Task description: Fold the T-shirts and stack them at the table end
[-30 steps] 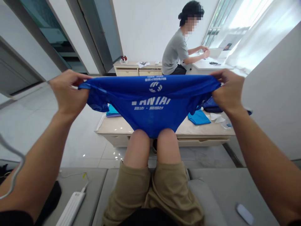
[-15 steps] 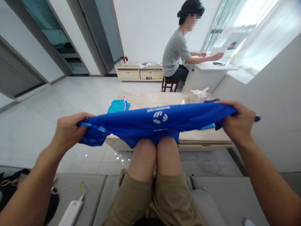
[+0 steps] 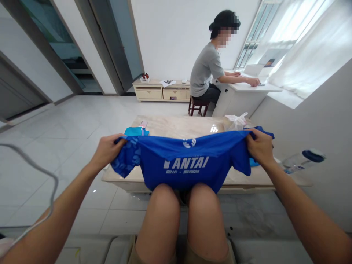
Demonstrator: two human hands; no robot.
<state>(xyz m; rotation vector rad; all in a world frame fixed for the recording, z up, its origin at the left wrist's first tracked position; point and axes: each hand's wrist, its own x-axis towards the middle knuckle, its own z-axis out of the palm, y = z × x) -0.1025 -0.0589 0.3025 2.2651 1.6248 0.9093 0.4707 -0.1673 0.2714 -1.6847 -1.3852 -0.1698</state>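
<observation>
A blue T-shirt (image 3: 187,161) with white "YANTAI" lettering hangs spread between my two hands, above my bare knees and in front of the low table (image 3: 178,126). My left hand (image 3: 107,150) is closed on the shirt's left shoulder near the sleeve. At the other shoulder my right hand (image 3: 260,148) grips the cloth, fingers closed. The shirt's lower part drapes over my knees.
On the low table lie a folded teal garment (image 3: 134,131), a white plastic bag (image 3: 235,121) and a clear bottle with a dark cap (image 3: 301,161). A person in a grey shirt (image 3: 206,69) sits on a stool at a white desk. A grey cable (image 3: 41,176) hangs at left.
The shirt has been stretched forward over the table and turned so its lettering faces me. My hands have moved closer together and farther out; the view tilted forward.
</observation>
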